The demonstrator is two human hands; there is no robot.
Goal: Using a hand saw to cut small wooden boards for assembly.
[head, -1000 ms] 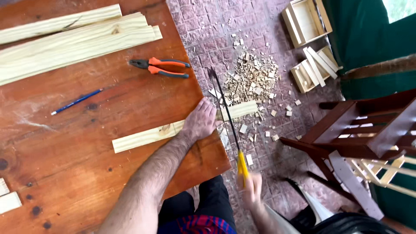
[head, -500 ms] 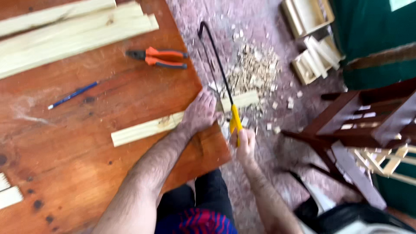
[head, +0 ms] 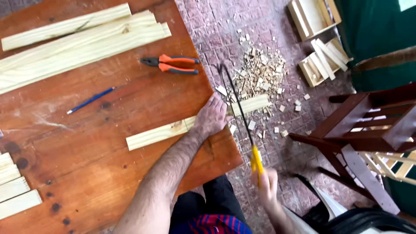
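We press our left hand [head: 212, 117] flat on the pale wood strip [head: 190, 123], fingers together and laid over its top face, right where the strip crosses the table's edge. The strip's long axis runs from about eight o'clock on the tabletop toward two o'clock, and its short free end juts out past the edge over the floor. Our right hand [head: 266, 186] sits at about five o'clock from the left one, well apart from it, fingers curled around the yellow handle of the hacksaw [head: 238, 115]; motion blur hides how tightly they close. The saw's black frame reaches from that handle up toward eleven o'clock, and its blade crosses the strip just beside our left fingertips, on the overhanging side, roughly square to the strip's length. So the left hand is the one on the strip, and the right meets it only through the saw.

The red-brown wooden table [head: 86, 173] carries orange-handled pliers [head: 171, 64] at twelve o'clock from our left hand, a blue pencil [head: 91, 99] toward ten o'clock, long planks [head: 78, 41] along the far side and short cut pieces [head: 15, 190] at the near left edge. Beyond the table edge, offcuts and shavings [head: 260, 73] litter the paved floor [head: 216, 30], with small wooden boxes [head: 318, 41] at one o'clock and a dark red chair [head: 364, 125] at three o'clock.
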